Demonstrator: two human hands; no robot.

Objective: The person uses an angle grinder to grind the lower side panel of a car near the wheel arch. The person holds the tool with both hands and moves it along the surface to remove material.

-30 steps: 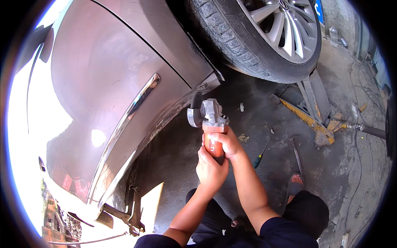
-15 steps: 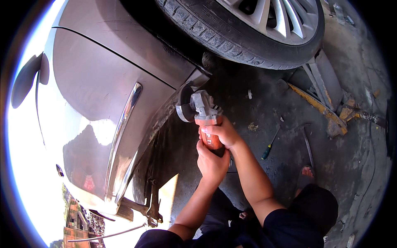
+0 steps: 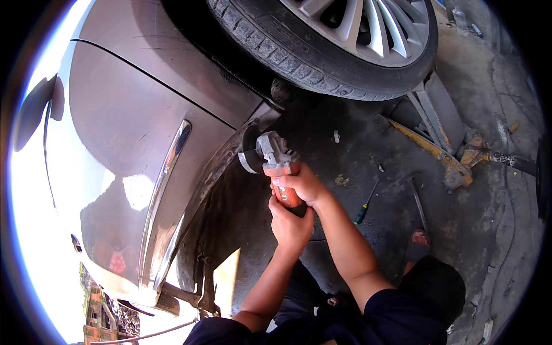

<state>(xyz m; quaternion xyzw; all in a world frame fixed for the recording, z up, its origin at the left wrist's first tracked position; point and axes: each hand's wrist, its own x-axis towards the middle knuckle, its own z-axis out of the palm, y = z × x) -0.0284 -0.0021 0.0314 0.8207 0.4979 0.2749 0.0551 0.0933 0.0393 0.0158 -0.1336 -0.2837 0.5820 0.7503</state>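
An orange-bodied angle grinder point(image 3: 278, 155) with a grey metal head and a curved guard is held in both my hands. My right hand point(image 3: 302, 185) wraps the body just below the head. Lower down, my left hand point(image 3: 290, 221) is closed round the rear of the body. The grinder's dark disc point(image 3: 250, 140) lies at the lower edge of the car's body point(image 3: 144, 115), by the worn sill point(image 3: 221, 158) below the door; whether it touches the metal I cannot tell.
Above is a car wheel point(image 3: 322, 63) with a silver rim. A yellow and grey jack point(image 3: 443, 149) stands under it. On the grey floor lie a green-handled screwdriver point(image 3: 364, 210) and a bent metal bar point(image 3: 418, 202), the bar near my foot. A chrome strip point(image 3: 164, 201) runs along the door.
The grinder and both hands appear slightly further left in the picture, but the car, wheel and floor tools have shifted left too, as the view moved. My grip is unchanged.
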